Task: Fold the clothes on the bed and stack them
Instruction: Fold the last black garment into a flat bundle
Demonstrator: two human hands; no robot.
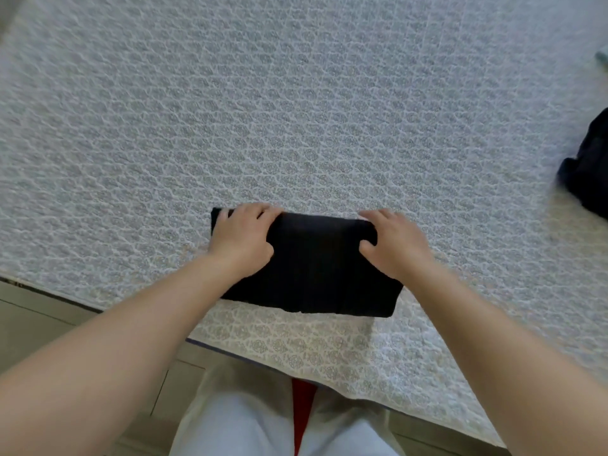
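Note:
A black garment lies folded into a compact rectangle on the bed near its front edge. My left hand grips its far left corner, fingers curled over the far edge and thumb on top. On the far right corner my right hand holds the cloth the same way, thumb pressed onto the fabric. A second dark garment lies crumpled at the right edge of the view, cut off by the frame.
The bed has a pale quilted cover with a small repeated pattern. Its front edge runs diagonally from the left down to the lower right, with tiled floor beyond. A bit of teal cloth shows at the far right.

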